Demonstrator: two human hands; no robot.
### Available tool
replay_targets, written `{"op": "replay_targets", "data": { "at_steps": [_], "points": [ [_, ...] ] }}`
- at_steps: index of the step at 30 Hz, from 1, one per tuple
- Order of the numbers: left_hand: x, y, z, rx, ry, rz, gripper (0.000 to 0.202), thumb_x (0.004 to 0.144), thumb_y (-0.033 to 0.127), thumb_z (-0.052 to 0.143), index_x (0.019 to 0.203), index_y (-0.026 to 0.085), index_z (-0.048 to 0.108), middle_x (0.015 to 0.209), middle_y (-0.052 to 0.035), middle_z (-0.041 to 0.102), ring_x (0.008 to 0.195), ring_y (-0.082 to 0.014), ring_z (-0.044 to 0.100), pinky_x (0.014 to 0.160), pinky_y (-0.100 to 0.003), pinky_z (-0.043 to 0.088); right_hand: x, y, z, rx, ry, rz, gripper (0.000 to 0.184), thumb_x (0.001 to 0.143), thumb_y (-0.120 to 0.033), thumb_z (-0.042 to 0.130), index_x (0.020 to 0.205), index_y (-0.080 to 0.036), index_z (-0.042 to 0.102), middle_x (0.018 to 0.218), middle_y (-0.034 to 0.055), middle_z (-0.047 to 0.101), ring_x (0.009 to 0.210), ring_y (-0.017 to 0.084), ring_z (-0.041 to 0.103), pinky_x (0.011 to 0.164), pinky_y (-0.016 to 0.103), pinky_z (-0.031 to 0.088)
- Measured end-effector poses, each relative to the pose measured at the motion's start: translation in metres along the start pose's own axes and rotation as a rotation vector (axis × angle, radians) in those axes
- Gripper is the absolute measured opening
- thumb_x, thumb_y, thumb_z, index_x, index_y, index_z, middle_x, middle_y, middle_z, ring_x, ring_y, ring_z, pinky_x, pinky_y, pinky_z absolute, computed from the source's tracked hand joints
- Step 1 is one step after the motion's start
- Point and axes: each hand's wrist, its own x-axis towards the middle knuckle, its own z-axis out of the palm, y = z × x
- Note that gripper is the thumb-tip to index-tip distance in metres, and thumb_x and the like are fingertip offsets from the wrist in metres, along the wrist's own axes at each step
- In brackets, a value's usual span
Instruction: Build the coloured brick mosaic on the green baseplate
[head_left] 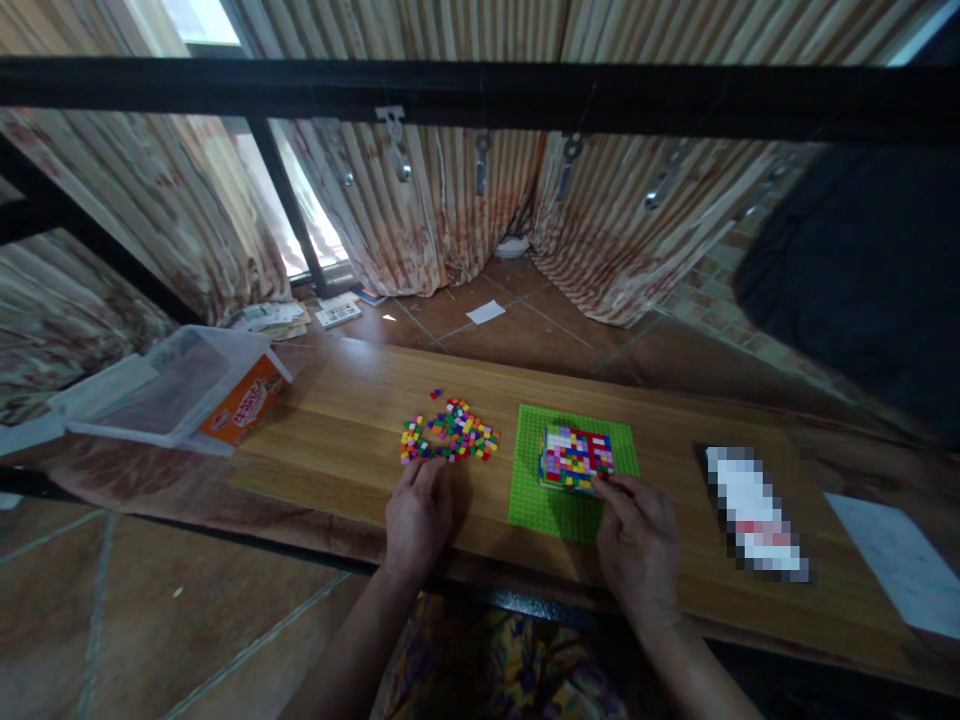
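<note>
Multicoloured brick block [571, 456] stands on a green baseplate [529, 508]; loose bricks [466, 428] lie piled nearby.

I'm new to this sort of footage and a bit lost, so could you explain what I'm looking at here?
There's no machine here: a person works with two bare hands. The single picture comes from a camera worn on their head, looking forward and down. On the wooden table lie colourful loose bricks, with the left hand at their near edge; whether it holds one is hidden. To the right, a brick block sits on a green baseplate. The right hand has its fingers at the block's near right corner; any brick pinched there is too small to be sure of.
</note>
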Motion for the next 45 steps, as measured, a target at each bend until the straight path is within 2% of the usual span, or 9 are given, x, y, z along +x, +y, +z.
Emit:
{"op": "replay_targets", "data": {
  "at_steps": [6,10,19,22,25,28,38,42,45],
  "points": [
    [0.014,0.013,0.005,0.19,-0.08,-0.098,0.023,0.091,0.028,0.051,0.107,0.022,0.066,0.108,-0.0063,0.067,0.097,-0.0199,0.063,0.074,-0.027,0.049,0.0,-0.002,-0.008,0.014,-0.062,0.038,0.031,0.093,-0.018,0.045,0.112,-0.021,0.069,0.106,0.0108,0.062,0.101,0.023,0.057,0.087,0.043,0.05],
    [0.016,0.016,0.004,0.226,-0.088,-0.119,0.024,0.091,0.029,0.05,0.108,0.023,0.067,0.107,-0.0062,0.067,0.098,-0.0193,0.062,0.075,-0.027,0.048,-0.005,-0.01,-0.017,0.058,0.013,0.07,0.031,0.094,-0.019,0.046,0.116,-0.021,0.067,0.104,0.0098,0.063,0.099,0.021,0.058,0.087,0.04,0.05],
    [0.012,0.013,0.009,0.299,-0.066,0.0,0.025,0.093,0.028,0.046,0.104,0.023,0.069,0.113,-0.007,0.065,0.099,-0.0192,0.061,0.076,-0.026,0.047,-0.011,-0.033,-0.025,0.205,0.02,0.121,0.022,0.092,-0.019,0.053,0.107,-0.022,0.069,0.106,0.0067,0.065,0.098,0.017,0.062,0.088,0.034,0.052],
    [0.005,0.014,0.007,0.304,-0.053,0.017,0.026,0.093,0.027,0.045,0.104,0.023,0.069,0.105,-0.0067,0.067,0.094,-0.0186,0.062,0.071,-0.025,0.046,-0.017,-0.037,-0.023,0.24,-0.016,0.137,0.022,0.092,-0.019,0.052,0.106,-0.023,0.069,0.106,0.0068,0.066,0.097,0.017,0.063,0.087,0.034,0.053],
    [0.002,0.018,0.005,0.288,-0.041,0.022,0.025,0.093,0.028,0.046,0.102,0.023,0.068,0.101,-0.0058,0.067,0.092,-0.018,0.063,0.069,-0.025,0.046,-0.024,-0.039,-0.022,0.264,-0.059,0.145,0.022,0.092,-0.019,0.051,0.105,-0.024,0.069,0.105,0.0068,0.066,0.096,0.018,0.064,0.084,0.035,0.054],
    [0.006,0.022,0.005,0.267,-0.027,0.011,0.023,0.091,0.03,0.05,0.103,0.022,0.068,0.108,-0.0062,0.066,0.096,-0.0191,0.062,0.074,-0.026,0.047,-0.027,-0.041,-0.023,0.272,-0.085,0.147,0.022,0.093,-0.021,0.051,0.103,-0.024,0.07,0.104,0.0066,0.067,0.094,0.019,0.064,0.083,0.036,0.054],
    [0.023,0.026,0.007,0.243,-0.099,0.004,0.02,0.089,0.024,0.048,0.096,0.02,0.067,0.104,-0.0085,0.066,0.099,-0.021,0.062,0.08,-0.029,0.05,-0.026,-0.046,-0.027,0.306,-0.103,0.216,0.022,0.092,-0.023,0.05,0.1,-0.026,0.071,0.102,0.0063,0.069,0.093,0.02,0.066,0.083,0.037,0.054],
    [0.01,0.04,0.001,0.117,-0.097,0.082,0.017,0.09,0.022,0.047,0.091,0.02,0.064,0.1,-0.0075,0.066,0.094,-0.0189,0.064,0.078,-0.027,0.05,-0.028,-0.05,-0.028,0.368,-0.145,0.285,0.022,0.092,-0.027,0.051,0.099,-0.026,0.071,0.102,0.0063,0.069,0.096,0.02,0.065,0.085,0.036,0.054],
    [-0.014,0.059,0.001,-0.055,-0.208,0.132,0.016,0.091,0.022,0.046,0.09,0.021,0.062,0.086,-0.003,0.067,0.075,-0.0144,0.065,0.068,-0.024,0.049,-0.029,-0.058,-0.03,0.482,-0.229,0.383,0.022,0.093,-0.03,0.051,0.101,-0.025,0.071,0.102,0.0061,0.07,0.096,0.019,0.066,0.084,0.033,0.054]
  ]
}}
